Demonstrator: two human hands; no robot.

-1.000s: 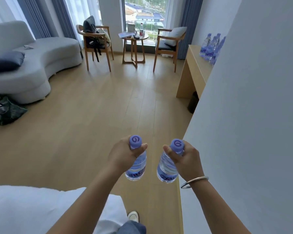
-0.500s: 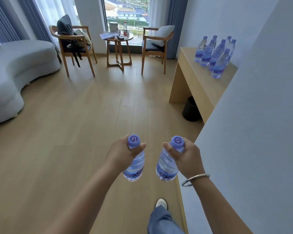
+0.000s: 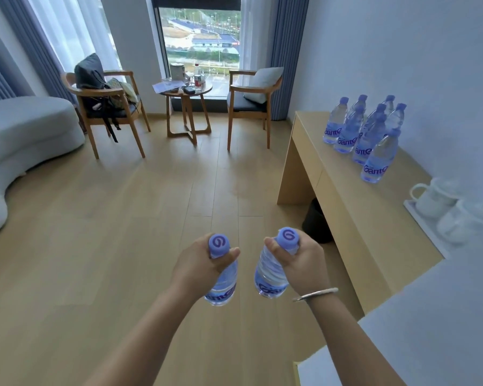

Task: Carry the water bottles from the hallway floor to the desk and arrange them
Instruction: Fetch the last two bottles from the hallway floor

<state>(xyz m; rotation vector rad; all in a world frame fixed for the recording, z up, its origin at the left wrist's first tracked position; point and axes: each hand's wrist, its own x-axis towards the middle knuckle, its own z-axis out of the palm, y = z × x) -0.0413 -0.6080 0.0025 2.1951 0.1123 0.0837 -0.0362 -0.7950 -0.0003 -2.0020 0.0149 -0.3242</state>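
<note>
I have a water bottle in each of my hands, low in the middle of the frame. My left hand (image 3: 204, 267) is curled round the neck of the left bottle (image 3: 221, 285), thumb across it just under the cap, and my right hand (image 3: 301, 267) grips the right bottle (image 3: 268, 277) the same way. Both hang upright over the wooden floor (image 3: 123, 232).

What has changed over the last second is the view: the wall on the right has slid back, and the table (image 3: 346, 196) now lies open along the right side of the frame, where a second ago only its far end showed. The cluster of bottles (image 3: 365, 135) already standing on it, at upper right, looks closer and larger. White mugs on a tray (image 3: 441, 207) have come into view at the right edge, nearer to me than the cluster.

I read that as the carry nearly over. The bare tabletop between the cluster and the mugs looks the likely place to set these two down.
</note>
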